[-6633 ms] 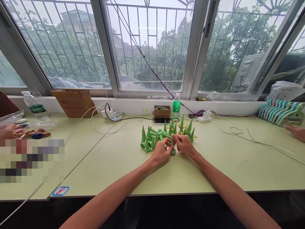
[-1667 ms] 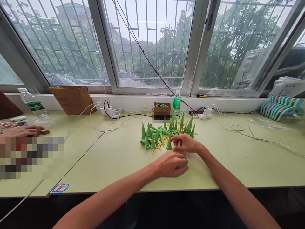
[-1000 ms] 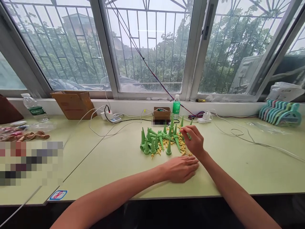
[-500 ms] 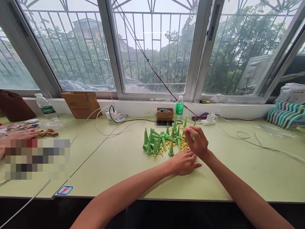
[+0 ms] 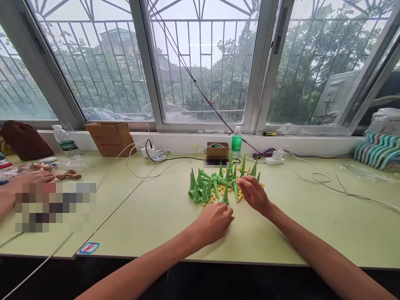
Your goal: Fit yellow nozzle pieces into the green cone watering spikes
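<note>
Green spikes [image 5: 215, 184], upright and lying, among yellow fittings [image 5: 240, 194]: middle of the table [image 5: 150, 225]. Right hand [image 5: 254, 195]: fingers bent at the pile's right; cannot tell whether gripping. Left hand [image 5: 214, 223]: curled, towards the front edge; contents hidden. Small brown box [image 5: 218, 152], back edge, behind the pile: green item [image 5: 216, 146] inside. Bottle [image 5: 236, 143], green label: beside the box. Large carton [image 5: 109, 139], back edge, further left: inside unseen.
</note>
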Available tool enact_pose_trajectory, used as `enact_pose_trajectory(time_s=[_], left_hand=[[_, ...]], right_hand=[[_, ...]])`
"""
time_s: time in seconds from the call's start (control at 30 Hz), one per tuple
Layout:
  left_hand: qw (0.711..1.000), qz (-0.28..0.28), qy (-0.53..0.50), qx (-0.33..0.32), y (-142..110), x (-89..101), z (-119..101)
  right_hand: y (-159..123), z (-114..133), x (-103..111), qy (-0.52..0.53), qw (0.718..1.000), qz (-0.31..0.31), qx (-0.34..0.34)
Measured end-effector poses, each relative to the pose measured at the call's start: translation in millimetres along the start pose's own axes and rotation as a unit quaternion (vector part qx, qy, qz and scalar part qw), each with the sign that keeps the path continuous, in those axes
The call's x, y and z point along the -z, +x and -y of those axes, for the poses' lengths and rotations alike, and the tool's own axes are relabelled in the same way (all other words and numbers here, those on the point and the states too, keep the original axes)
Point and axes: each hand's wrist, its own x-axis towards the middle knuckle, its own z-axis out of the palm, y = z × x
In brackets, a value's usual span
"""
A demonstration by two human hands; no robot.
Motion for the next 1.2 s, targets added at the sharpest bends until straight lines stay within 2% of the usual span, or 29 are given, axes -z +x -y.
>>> enact_pose_trajectory(time_s=[0.13,0.23,0.3,0.47,0.7,0.9,1.07,1.2], left_hand=[[0.989,0.066,0.011,0.135,-27.4,5.2,7.5],[0.977,0.117,0.012,0.179,-37.3,5.2,10.5],[0.980,0.112,0.008,0.167,-39.3,3.2,10.8],[0.990,0.058,-0.019,0.126,-35.8,-5.4,6.6],[0.992,0.038,-0.046,0.114,-24.2,-18.1,6.4],[0.992,-0.010,-0.044,0.116,-11.5,-36.8,10.1],[0.990,-0.004,-0.033,0.134,0.3,-35.4,6.9],[0.991,0.046,0.005,0.122,7.2,-25.5,5.8]], right_hand=[[-2.8,3.0,-3.5,0.032,0.999,0.029,-0.012],[-1.9,7.0,-3.8,0.048,0.997,0.045,-0.027],[-0.6,9.7,-2.8,0.055,0.997,0.046,-0.042],[2.9,12.9,0.5,0.068,0.995,0.042,-0.064],[4.4,13.1,1.9,0.046,0.993,0.018,-0.111],[6.1,15.6,0.4,0.059,0.990,0.025,-0.127],[4.8,15.7,-0.6,0.073,0.986,0.035,-0.149],[3.1,14.8,-1.9,0.088,0.981,0.044,-0.168]])
